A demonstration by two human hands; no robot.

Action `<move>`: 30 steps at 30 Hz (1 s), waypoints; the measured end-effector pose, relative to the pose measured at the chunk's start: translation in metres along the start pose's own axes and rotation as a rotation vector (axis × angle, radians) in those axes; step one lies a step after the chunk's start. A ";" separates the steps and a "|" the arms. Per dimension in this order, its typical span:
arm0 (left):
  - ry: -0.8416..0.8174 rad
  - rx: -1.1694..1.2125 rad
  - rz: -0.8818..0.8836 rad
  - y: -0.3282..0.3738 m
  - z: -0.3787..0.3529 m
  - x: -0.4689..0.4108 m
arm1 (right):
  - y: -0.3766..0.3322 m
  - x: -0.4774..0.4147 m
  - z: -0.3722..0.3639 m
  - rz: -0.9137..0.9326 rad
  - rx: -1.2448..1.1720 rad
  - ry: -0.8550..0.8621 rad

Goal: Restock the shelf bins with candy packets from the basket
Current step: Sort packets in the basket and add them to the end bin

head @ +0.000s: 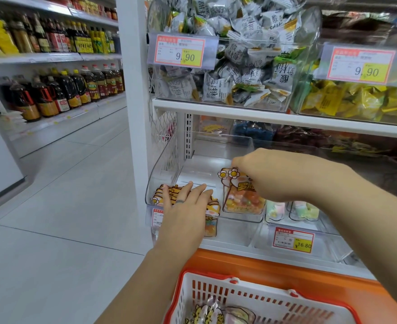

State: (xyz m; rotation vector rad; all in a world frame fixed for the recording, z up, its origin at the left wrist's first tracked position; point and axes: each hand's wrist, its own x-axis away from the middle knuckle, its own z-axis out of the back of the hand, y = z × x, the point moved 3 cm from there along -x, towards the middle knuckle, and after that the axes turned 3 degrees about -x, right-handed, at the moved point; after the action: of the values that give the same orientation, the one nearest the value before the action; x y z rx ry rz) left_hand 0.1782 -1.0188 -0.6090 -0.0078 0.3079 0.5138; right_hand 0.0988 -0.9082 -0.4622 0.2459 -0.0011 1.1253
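Here, at the centre of the view, a person restocks a clear shelf bin. The right hand, at about three o'clock from the bin's middle, pinches the top edge of a flower-printed candy packet with curled fingers. The packet stands upright inside the bin, just behind its front lip. The left hand, at nine o'clock of that packet, lies flat with straight fingers on a stack of tiger-printed packets, pressing them down.

To do this step well, I judge the packet should go down upright, face to the front, close beside the stack. The flat hand should steady the stack, and the pinch should let go only once the base sits on the bin floor.

At six o'clock, low in the view, the white and red basket holds more packets. At four o'clock of the held packet lie pastel marshmallow packets, above a yellow price tag. The white shelf board at twelve o'clock sits low over the bin and may crowd the wrist. Bottles line the aisle at ten o'clock.
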 end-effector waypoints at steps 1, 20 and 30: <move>-0.002 -0.002 -0.001 0.000 0.000 0.000 | 0.000 -0.002 0.000 0.006 -0.001 0.002; 0.024 0.075 -0.013 -0.004 -0.001 -0.004 | 0.004 -0.043 -0.069 0.002 -0.051 -0.276; -0.020 0.050 -0.008 -0.005 0.007 -0.011 | 0.010 -0.057 -0.100 0.033 -0.050 -0.297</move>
State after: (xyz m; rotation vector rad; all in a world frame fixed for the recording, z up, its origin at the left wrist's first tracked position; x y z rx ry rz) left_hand 0.1739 -1.0280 -0.5995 0.0441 0.3009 0.4979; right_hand 0.0526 -0.9352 -0.5650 0.3672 -0.2979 1.1117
